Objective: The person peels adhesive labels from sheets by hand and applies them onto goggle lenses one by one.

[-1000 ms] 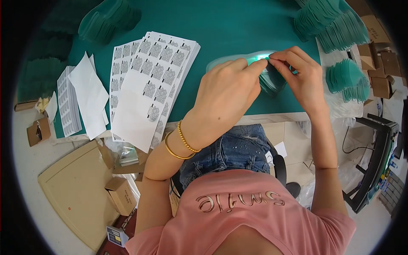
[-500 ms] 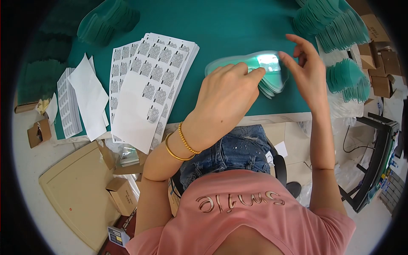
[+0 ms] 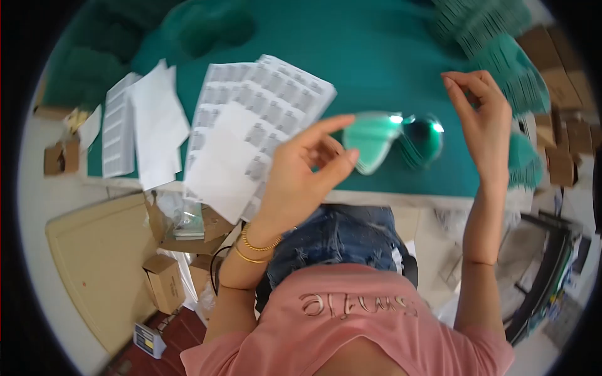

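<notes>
A small stack of transparent green lens sheets (image 3: 370, 144), shaped like goggle lenses with two lobes, lies on the green tabletop (image 3: 376, 75). My left hand (image 3: 307, 160), with two gold bracelets on its wrist, is at the stack's left end. Its thumb and index finger are apart, one near the upper edge and one at the lower edge. Right of the stack, my right hand (image 3: 480, 113) is raised with thumb and index fingertips pinched together. Anything thin between them is too blurred to make out.
Printed label sheets (image 3: 276, 94) lie left of the stack, with white papers (image 3: 157, 125) and more labels (image 3: 119, 138) farther left. Green lens stacks (image 3: 514, 75) line the right side. Cardboard boxes (image 3: 166, 282) stand below left. A dark chair (image 3: 545, 269) is at right.
My left hand has drawn back leftward from above the stack, its fingers parting. My right hand has moved right, its thumb and index closing together. The whole view has shifted a little.
</notes>
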Demonstrator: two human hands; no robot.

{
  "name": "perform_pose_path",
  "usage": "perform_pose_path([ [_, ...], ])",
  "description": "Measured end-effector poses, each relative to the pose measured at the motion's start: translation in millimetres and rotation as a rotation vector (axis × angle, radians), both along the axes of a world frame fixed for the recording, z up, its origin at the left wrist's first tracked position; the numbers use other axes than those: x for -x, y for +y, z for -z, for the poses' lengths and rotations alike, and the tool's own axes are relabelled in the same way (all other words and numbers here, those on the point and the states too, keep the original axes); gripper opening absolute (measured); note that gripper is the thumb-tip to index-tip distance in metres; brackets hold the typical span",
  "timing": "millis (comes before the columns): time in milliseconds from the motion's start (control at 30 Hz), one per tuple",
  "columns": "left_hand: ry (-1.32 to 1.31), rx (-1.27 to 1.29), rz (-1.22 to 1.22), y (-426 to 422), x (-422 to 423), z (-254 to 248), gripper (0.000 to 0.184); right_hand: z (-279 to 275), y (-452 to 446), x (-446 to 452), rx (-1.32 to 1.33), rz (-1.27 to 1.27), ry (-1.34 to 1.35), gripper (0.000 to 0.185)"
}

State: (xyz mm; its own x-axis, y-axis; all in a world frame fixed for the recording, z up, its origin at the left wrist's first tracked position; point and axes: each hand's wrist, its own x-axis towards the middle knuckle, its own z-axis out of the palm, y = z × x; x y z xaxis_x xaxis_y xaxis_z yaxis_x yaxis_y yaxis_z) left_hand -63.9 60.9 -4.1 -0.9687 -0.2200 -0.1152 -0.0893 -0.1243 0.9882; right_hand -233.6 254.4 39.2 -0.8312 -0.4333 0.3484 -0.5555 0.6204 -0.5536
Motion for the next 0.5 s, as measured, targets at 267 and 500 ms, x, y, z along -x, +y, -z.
perform_pose_path([
  [267, -0.035, -0.492, 0.011, -5, -28, 10, 0.045, -13, -281, 79, 0.041, -0.716, 0.361, 0.019],
  [500, -0.016, -0.500, -0.087, -35, -49, 2, 0.040, -27, -391, 69, -0.527, -0.512, 0.261, 0.031],
])
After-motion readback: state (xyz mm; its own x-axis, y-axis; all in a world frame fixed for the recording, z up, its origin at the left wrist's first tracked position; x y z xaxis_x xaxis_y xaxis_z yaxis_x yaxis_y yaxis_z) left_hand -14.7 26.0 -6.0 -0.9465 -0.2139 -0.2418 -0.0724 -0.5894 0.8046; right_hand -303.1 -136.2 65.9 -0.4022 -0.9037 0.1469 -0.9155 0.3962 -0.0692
